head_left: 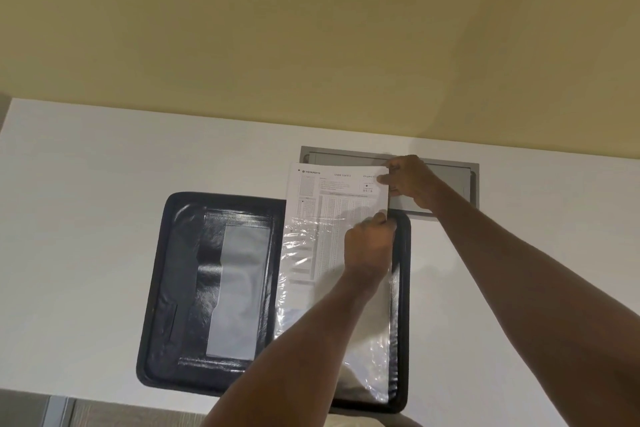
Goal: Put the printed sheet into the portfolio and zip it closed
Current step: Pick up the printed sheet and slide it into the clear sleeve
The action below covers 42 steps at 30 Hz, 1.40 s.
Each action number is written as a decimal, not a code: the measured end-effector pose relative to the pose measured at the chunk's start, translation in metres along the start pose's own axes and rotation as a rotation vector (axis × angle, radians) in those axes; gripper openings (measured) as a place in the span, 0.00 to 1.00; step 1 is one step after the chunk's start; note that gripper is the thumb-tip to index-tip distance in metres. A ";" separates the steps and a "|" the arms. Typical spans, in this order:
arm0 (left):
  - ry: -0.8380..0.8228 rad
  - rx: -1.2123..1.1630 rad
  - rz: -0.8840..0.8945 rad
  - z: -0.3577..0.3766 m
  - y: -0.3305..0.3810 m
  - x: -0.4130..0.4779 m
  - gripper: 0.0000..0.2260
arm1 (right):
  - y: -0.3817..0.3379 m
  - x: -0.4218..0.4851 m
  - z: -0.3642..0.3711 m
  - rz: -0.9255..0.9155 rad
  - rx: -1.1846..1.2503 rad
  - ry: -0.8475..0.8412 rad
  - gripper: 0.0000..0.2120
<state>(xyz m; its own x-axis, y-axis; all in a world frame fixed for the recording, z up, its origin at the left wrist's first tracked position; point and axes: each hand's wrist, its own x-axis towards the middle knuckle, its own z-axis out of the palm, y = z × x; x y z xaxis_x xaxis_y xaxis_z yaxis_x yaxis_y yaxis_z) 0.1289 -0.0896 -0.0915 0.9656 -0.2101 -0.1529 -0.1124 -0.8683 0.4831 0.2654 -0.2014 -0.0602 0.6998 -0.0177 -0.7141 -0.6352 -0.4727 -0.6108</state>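
Open black portfolio [180, 288] lying flat on a white table [86, 201]; the printed sheet [332, 191] stands partly inside the clear sleeve [374, 357] on the right-hand panel, its upper part projecting past the portfolio's top edge and over a grey panel [446, 177] set in the table. Right hand [410, 180] pinching the sheet's top right corner between thumb and fingers; left hand [369, 243], fingers curled, gripping the sleeve at its mouth by the sheet's right edge.
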 end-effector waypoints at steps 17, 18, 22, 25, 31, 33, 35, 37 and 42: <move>0.010 -0.004 0.032 0.001 -0.001 0.001 0.07 | -0.001 -0.014 0.017 -0.252 -0.425 -0.115 0.07; 0.001 0.006 0.032 0.000 -0.001 0.001 0.07 | -0.001 -0.014 0.017 -0.263 -0.443 -0.117 0.07; -0.018 0.020 0.037 -0.004 0.001 0.001 0.06 | 0.001 -0.015 0.020 -0.303 -0.534 -0.147 0.04; -0.055 0.018 0.013 -0.006 0.001 0.001 0.04 | 0.003 -0.015 0.025 -0.283 -0.581 -0.180 0.08; -0.057 -0.005 0.016 -0.009 0.002 0.002 0.04 | 0.005 -0.018 0.034 -0.242 -0.645 -0.275 0.16; -0.036 -0.032 0.000 -0.008 0.001 0.002 0.07 | 0.005 -0.020 0.037 -0.247 -0.672 -0.289 0.17; -0.018 -0.041 0.000 -0.012 0.003 0.001 0.06 | 0.004 -0.022 0.039 -0.251 -0.705 -0.310 0.18; -0.003 -0.055 -0.002 -0.014 0.003 0.000 0.03 | 0.002 -0.022 0.039 -0.262 -0.758 -0.321 0.19; -0.009 -0.057 -0.013 -0.014 0.003 0.000 0.04 | 0.005 -0.023 0.039 -0.230 -0.745 -0.346 0.27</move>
<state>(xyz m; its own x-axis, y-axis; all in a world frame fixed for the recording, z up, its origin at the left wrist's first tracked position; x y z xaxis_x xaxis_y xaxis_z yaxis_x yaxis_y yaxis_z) 0.1314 -0.0859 -0.0780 0.9646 -0.2038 -0.1673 -0.0864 -0.8439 0.5295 0.2334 -0.1685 -0.0601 0.5693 0.3628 -0.7378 -0.0237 -0.8898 -0.4558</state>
